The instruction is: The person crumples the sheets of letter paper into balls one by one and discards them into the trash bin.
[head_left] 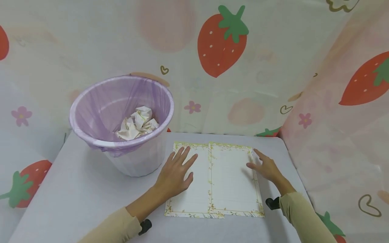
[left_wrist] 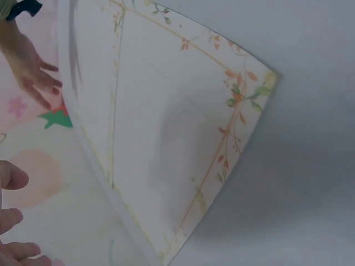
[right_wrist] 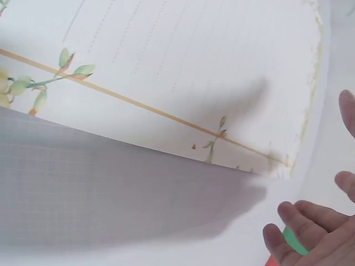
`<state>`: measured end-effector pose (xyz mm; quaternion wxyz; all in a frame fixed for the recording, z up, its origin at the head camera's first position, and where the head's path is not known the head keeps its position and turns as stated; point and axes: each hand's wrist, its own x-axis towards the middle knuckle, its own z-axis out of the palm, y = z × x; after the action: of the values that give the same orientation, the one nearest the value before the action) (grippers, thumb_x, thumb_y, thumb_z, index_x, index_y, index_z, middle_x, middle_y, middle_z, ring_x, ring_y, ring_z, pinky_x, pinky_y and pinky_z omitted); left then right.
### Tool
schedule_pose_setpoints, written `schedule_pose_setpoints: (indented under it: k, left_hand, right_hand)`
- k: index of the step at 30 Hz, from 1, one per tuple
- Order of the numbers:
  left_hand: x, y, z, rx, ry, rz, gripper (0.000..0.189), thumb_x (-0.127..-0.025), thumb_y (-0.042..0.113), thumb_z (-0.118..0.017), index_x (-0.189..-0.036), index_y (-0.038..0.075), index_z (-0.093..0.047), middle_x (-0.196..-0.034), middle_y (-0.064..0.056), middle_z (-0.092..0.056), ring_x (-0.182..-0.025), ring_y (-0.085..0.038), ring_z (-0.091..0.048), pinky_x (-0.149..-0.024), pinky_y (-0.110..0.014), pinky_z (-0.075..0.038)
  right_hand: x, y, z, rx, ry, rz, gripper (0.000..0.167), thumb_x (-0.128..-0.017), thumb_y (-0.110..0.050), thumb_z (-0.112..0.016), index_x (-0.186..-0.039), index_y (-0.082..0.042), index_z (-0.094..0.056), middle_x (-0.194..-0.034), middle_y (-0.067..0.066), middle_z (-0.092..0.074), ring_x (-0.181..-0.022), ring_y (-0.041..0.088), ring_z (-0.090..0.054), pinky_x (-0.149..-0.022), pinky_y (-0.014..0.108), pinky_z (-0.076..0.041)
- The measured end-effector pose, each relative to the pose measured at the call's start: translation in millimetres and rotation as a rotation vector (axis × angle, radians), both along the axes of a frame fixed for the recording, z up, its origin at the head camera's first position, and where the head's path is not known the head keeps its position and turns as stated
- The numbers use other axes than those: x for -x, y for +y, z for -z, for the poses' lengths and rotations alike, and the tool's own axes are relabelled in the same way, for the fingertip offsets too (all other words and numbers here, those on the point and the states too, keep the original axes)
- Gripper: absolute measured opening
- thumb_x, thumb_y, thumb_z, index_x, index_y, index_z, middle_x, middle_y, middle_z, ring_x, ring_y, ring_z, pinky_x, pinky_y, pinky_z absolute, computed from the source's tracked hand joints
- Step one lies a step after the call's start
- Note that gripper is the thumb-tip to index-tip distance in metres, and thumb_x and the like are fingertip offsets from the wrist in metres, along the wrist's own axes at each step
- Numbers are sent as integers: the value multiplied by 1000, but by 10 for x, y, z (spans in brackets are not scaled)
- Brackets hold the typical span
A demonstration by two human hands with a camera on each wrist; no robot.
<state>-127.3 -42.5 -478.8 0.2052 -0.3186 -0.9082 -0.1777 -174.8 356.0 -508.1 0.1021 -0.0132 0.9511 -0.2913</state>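
Two sheets of paper with floral borders lie side by side on the table, the right sheet (head_left: pixel 231 182) overlapping the inner edge of the left sheet (head_left: pixel 194 199). Fingers spread, my left hand (head_left: pixel 174 177) hovers over the left sheet and holds nothing; the left wrist view shows its shadow on that sheet (left_wrist: pixel 150 111). My right hand (head_left: pixel 267 167) is by the upper right edge of the right sheet, fingers extended and apart. In the right wrist view, its fingers (right_wrist: pixel 310 227) are beyond the corner of the paper (right_wrist: pixel 166 100), with a gap between.
A white bin (head_left: pixel 136 162) lined with a purple bag (head_left: pixel 94 108) stands on the table at the left. Crumpled paper (head_left: pixel 136 125) lies inside it. A strawberry-print cloth (head_left: pixel 273 67) hangs behind and beside the white-covered table (head_left: pixel 91 199).
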Motion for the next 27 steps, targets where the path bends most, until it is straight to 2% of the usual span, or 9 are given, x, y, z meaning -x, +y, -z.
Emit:
schedule_pose_setpoints:
  k: [3, 6, 10, 14, 17, 21, 27]
  left_hand:
    - [52, 62, 85, -143, -281, -11, 61, -87, 22, -74, -144, 11, -54, -149, -24, -43, -133, -42, -47, -99, -57, -47]
    - [110, 129, 144, -289, -588, -23, 67, -90, 24, -73, -151, 16, -45, -154, -22, -38, -137, -42, -42, -103, -59, -42]
    - [190, 209, 231, -482, -946, -24, 75, -91, 32, -72, -156, 22, -35, -157, -15, -36, -139, -38, -41, -108, -57, -38]
    - [237, 266, 342, -723, -1218, -42, 80, -90, 31, -73, -157, 22, -31, -156, -20, -35, -140, -38, -38, -107, -53, -41]
    - [261, 321, 455, -869, -1329, -55, 82, -90, 24, -72, -158, 18, -28, -155, -25, -33, -141, -37, -36, -107, -50, -42]
    - [266, 401, 551, -999, -1419, -63, 78, -93, 16, -67, -159, 14, -25, -152, -29, -35, -139, -39, -39, -108, -49, -41]
    - [268, 494, 587, -1079, -1489, -76, 68, -98, 12, -56, -158, 13, -25, -151, -30, -36, -140, -45, -34, -110, -52, -37]
  right_hand:
    - [-15, 30, 44, 17, -21, 18, 86, -94, -44, -67, -157, -5, -24, -152, 33, -33, -132, 52, -41, -98, 66, -42]
    - [-28, 53, 64, 44, -36, 24, 83, -96, -41, -66, -156, -2, -25, -148, 35, -38, -129, 51, -46, -96, 63, -46]
    - [-44, 84, 85, 83, -81, 41, 82, -96, -38, -66, -155, 1, -25, -139, 38, -45, -127, 51, -48, -98, 60, -46]
    - [-40, 110, 117, 107, -106, 65, 79, -97, -35, -65, -155, 3, -25, -138, 37, -48, -128, 49, -47, -101, 59, -43]
    - [-29, 120, 145, 127, -119, 94, 78, -98, -34, -64, -155, 2, -25, -138, 36, -49, -129, 48, -47, -102, 59, -42]
    - [-19, 124, 184, 183, -150, 137, 77, -98, -34, -63, -155, 1, -25, -140, 35, -47, -129, 48, -47, -103, 59, -42]
    - [-20, 101, 206, 226, -160, 159, 72, -101, -35, -59, -155, 1, -27, -140, 34, -48, -127, 45, -51, -100, 55, -46]
